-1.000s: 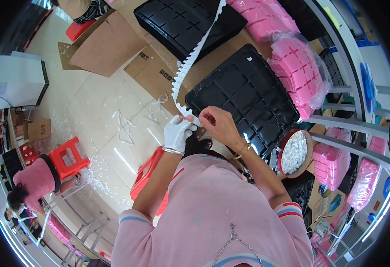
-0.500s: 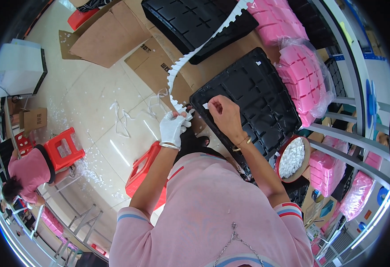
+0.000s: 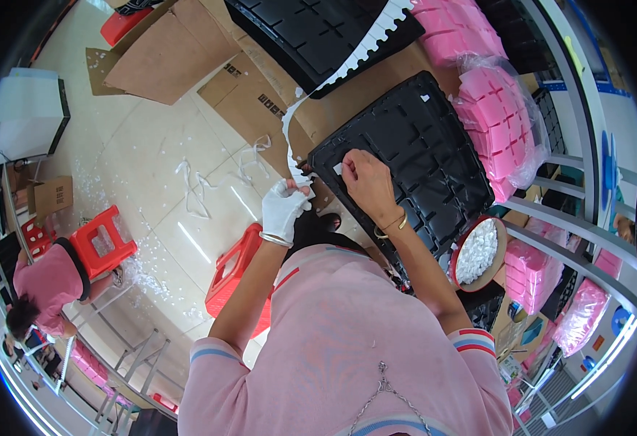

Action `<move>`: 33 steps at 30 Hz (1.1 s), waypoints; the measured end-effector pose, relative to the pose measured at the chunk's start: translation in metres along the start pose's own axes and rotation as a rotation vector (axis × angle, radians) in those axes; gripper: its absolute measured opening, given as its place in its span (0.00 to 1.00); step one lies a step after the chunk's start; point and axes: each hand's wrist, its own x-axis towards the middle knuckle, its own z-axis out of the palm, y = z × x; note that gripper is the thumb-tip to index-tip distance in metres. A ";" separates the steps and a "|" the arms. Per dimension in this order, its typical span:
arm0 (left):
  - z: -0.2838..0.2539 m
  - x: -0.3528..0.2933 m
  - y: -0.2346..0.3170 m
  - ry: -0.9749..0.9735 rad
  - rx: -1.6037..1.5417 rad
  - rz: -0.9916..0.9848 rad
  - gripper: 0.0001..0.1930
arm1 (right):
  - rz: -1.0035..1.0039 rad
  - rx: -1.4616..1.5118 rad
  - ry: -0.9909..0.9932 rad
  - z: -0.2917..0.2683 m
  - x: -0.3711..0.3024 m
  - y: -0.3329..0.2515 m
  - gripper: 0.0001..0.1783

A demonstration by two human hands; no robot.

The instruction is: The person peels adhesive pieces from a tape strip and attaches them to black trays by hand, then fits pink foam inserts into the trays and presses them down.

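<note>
A thin, flexible white strip (image 3: pixel 363 49), saw-toothed along one edge, curves up from the left hand (image 3: pixel 285 212), whose gloved fingers are clamped on its lower end. The bare right hand (image 3: pixel 368 187) bends its fingers together over the corner of a glossy, grooved black tray (image 3: pixel 435 145); a flat white piece (image 3: pixel 337 169) shows at the fingertips, whether pinched I cannot tell. Counted: one strip, two large black trays, one round bowl (image 3: pixel 502 254) heaped with white bits (image 3: pixel 478 251), two blocky pink bundles (image 3: pixel 489 116) beyond.
</note>
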 end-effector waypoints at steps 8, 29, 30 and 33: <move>0.010 -0.026 0.009 -0.062 0.075 0.006 0.10 | -0.160 0.158 0.021 -0.015 -0.045 -0.037 0.02; 0.009 -0.067 -0.012 0.007 0.094 0.124 0.08 | -0.016 0.231 0.039 -0.039 -0.026 -0.001 0.04; 0.004 -0.066 -0.009 0.025 0.085 0.121 0.09 | -0.028 0.234 0.031 -0.035 -0.018 0.000 0.04; -0.007 -0.063 -0.005 0.073 0.087 0.124 0.09 | -0.051 0.133 -0.042 -0.024 -0.001 0.002 0.05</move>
